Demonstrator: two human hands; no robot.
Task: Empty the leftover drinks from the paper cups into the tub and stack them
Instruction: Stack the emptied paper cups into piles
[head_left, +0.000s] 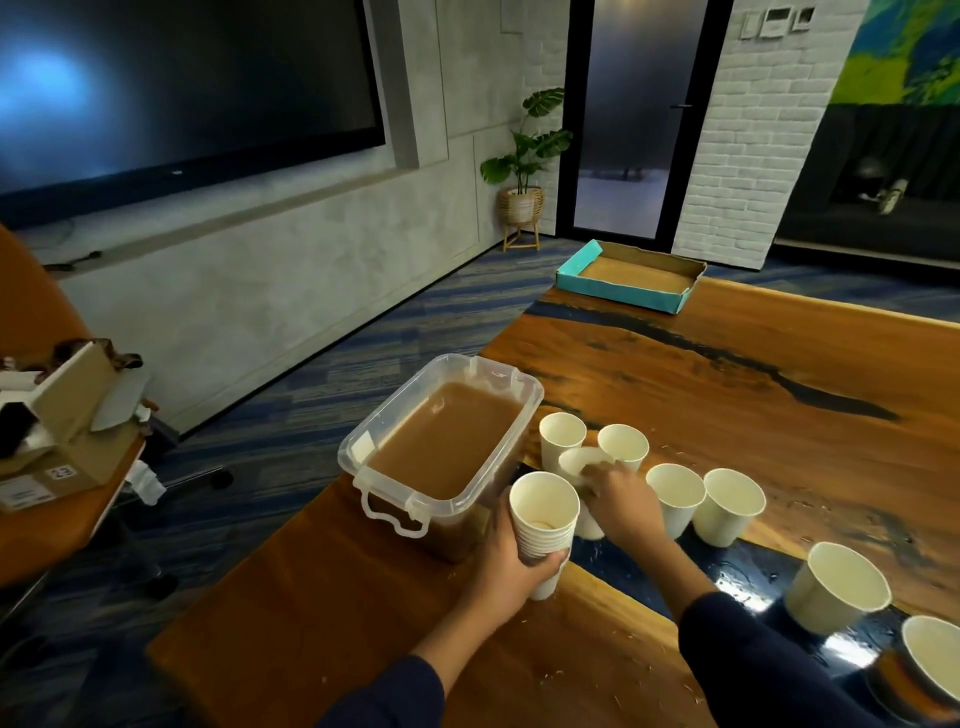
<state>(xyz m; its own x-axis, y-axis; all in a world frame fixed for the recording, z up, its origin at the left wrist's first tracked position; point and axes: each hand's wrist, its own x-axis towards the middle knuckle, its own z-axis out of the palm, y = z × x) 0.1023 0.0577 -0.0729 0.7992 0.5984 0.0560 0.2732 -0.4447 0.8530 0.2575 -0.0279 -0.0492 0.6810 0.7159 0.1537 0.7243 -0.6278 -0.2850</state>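
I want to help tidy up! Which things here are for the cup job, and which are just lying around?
For the job: the tub of brown drink, the stack of cups in the left hand, the cup the right hand grips, the loose cups.

Just lying about: teal tray, plant, cardboard boxes.
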